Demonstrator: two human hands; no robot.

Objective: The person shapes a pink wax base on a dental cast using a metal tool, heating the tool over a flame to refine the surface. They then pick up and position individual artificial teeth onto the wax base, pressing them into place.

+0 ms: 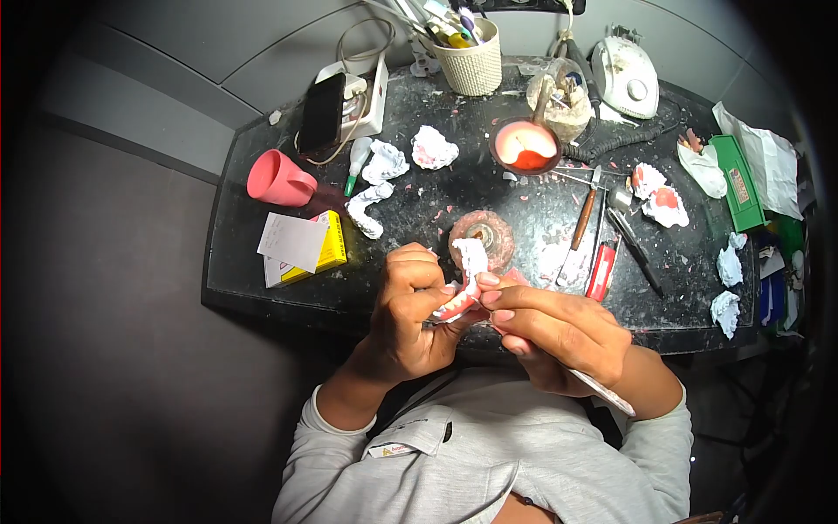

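Note:
Over the front edge of the bench, my left hand (408, 310) is closed around a white plaster dental cast (472, 255). A row of false teeth set in pink wax (456, 306) runs along the cast. My right hand (567, 332) meets it from the right, its fingertips pinched together against the pink wax. A slim tool with a pale handle (609, 395) lies in my right hand and sticks out below the palm. The tool's working end is hidden by the fingers. Just behind the cast stands a round, wax-spattered burner (499, 237), partly covered by it.
A small pan (528, 162) holds melted red wax. Right of centre lie a wooden-handled knife (583, 223), a red cutter (601, 271) and a black pen (637, 253). Leftward are a pink cup (278, 179), a phone (323, 118) and a yellow box (332, 244). Several plaster pieces (386, 162) lie around.

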